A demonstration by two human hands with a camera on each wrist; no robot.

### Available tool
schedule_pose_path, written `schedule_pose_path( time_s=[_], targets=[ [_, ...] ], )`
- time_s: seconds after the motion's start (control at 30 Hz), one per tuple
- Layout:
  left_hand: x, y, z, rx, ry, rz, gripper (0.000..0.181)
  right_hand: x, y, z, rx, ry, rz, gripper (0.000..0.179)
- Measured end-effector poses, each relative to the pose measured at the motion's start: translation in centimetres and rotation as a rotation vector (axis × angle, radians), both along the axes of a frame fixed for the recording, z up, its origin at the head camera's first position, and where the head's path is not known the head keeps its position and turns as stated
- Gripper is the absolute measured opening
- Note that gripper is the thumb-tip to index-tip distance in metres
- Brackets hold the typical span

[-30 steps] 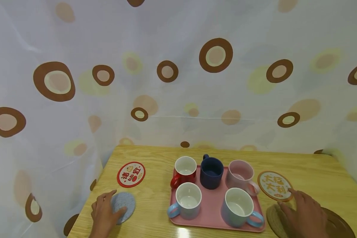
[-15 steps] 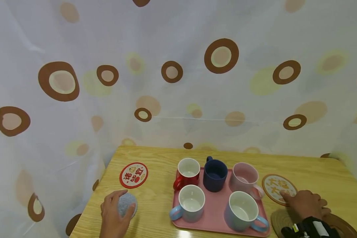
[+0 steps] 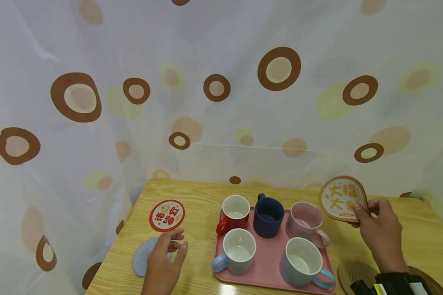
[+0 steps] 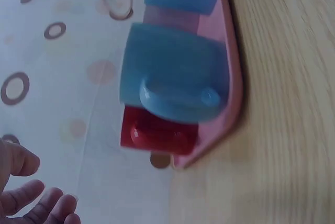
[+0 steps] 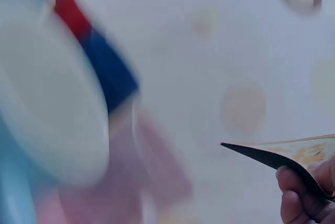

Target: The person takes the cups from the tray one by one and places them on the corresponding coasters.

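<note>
My right hand [image 3: 382, 229] pinches a round orange-rimmed coaster [image 3: 341, 196] between thumb and fingers, tilted up off the table to the right of the pink mug [image 3: 304, 221]. In the right wrist view the coaster's dark underside [image 5: 267, 157] shows edge-on. My left hand [image 3: 165, 260] holds nothing; its fingers are loosely bent, above and partly in front of a grey-blue felt coaster [image 3: 142, 256] lying on the table. A red-rimmed coaster [image 3: 167, 215] lies just beyond it.
A pink tray [image 3: 263, 264] holds a red mug [image 3: 235, 213], a navy mug [image 3: 268, 217], the pink mug and two light-blue mugs [image 3: 240, 252]. A woven coaster [image 3: 354, 272] and a brown round object [image 3: 428, 280] lie at the right. A patterned curtain [image 3: 221, 114] stands behind the table.
My right hand has gripped the orange-rimmed coaster and lifted it from the table. The left hand has let go of the grey-blue coaster and moved right; that coaster lies flat.
</note>
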State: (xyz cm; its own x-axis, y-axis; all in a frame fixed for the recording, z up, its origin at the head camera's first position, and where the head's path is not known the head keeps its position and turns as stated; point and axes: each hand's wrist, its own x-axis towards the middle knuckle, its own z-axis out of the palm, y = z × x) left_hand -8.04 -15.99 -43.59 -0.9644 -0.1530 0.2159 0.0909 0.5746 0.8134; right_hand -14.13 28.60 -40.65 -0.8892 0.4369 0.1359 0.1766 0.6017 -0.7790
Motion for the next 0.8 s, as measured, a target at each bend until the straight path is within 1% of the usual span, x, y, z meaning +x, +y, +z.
schedule_pose_path(
  time_s=[0.07, 0.1, 0.13, 0.17, 0.2, 0.23, 0.27, 0.3, 0.33, 0.4, 0.43, 0.47, 0.53, 0.57, 0.63, 0.67, 0.7, 0.77, 0.8],
  targets=[
    [-0.1, 1.6, 0.7, 0.073, 0.011, -0.078, 0.032, 0.6, -3.3, 2.0, -0.073, 0.065, 0.110, 0.032],
    [-0.1, 2.6, 1.0, 0.130, 0.005, -0.131, 0.035, 0.9, -5.0, 2.8, -0.116, 0.086, 0.180, 0.031],
    [-0.2, 3.5, 1.4, 0.205, -0.016, -0.192, 0.041, 1.3, -6.7, 3.3, -0.148, 0.116, 0.254, 0.028],
    [-0.3, 4.4, 1.7, 0.284, -0.048, -0.256, 0.046, 1.6, -8.4, 3.6, -0.175, 0.130, 0.326, 0.025],
    [-0.4, 5.3, 2.0, 0.376, -0.075, -0.318, 0.052, 2.0, -10.0, 3.7, -0.198, 0.161, 0.403, 0.022],
    [-0.6, 6.1, 2.3, 0.474, -0.121, -0.372, 0.057, 2.4, -11.4, 3.6, -0.211, 0.184, 0.476, 0.020],
    [-0.7, 6.9, 2.5, 0.562, -0.157, -0.411, 0.060, 2.7, -12.8, 3.4, -0.221, 0.208, 0.546, 0.019],
    [-0.9, 7.4, 2.7, 0.623, -0.194, -0.430, 0.062, 3.1, -13.9, 3.2, -0.230, 0.220, 0.609, 0.020],
    [-1.0, 7.8, 2.9, 0.668, -0.216, -0.429, 0.063, 3.4, -14.9, 3.0, -0.246, 0.229, 0.671, 0.020],
    [-1.4, 8.1, 3.0, 0.721, -0.214, -0.383, 0.056, 3.9, -16.0, 2.5, -0.275, 0.232, 0.758, 0.018],
    [-1.7, 7.9, 3.0, 0.722, -0.211, -0.324, 0.051, 4.0, -16.2, 2.3, -0.282, 0.226, 0.767, 0.018],
    [-2.0, 7.6, 2.9, 0.712, -0.186, -0.264, 0.046, 4.1, -16.1, 2.2, -0.280, 0.218, 0.757, 0.017],
    [-3.2, 6.4, 2.6, 0.681, -0.139, -0.129, 0.040, 4.1, -15.2, 2.2, -0.290, 0.203, 0.695, 0.017],
    [-3.9, 5.6, 2.2, 0.655, -0.111, -0.074, 0.037, 4.0, -14.3, 2.3, -0.270, 0.199, 0.637, 0.016],
    [-5.7, 3.8, 1.1, 0.565, -0.076, 0.013, 0.034, 3.8, -12.2, 2.2, -0.234, 0.172, 0.496, 0.017],
    [-6.7, 2.9, 0.3, 0.514, -0.061, 0.037, 0.033, 3.7, -10.9, 2.2, -0.216, 0.152, 0.435, 0.019],
    [-7.7, 2.0, -0.4, 0.449, -0.062, 0.055, 0.033, 3.7, -9.7, 2.0, -0.212, 0.132, 0.385, 0.020],
    [-9.6, 0.6, -2.1, 0.303, -0.073, 0.060, 0.032, 3.8, -7.2, 1.5, -0.188, 0.063, 0.292, 0.026],
    [-10.4, 0.2, -2.9, 0.237, -0.089, 0.055, 0.032, 3.9, -6.2, 1.2, -0.182, 0.030, 0.260, 0.029]
  ],
)
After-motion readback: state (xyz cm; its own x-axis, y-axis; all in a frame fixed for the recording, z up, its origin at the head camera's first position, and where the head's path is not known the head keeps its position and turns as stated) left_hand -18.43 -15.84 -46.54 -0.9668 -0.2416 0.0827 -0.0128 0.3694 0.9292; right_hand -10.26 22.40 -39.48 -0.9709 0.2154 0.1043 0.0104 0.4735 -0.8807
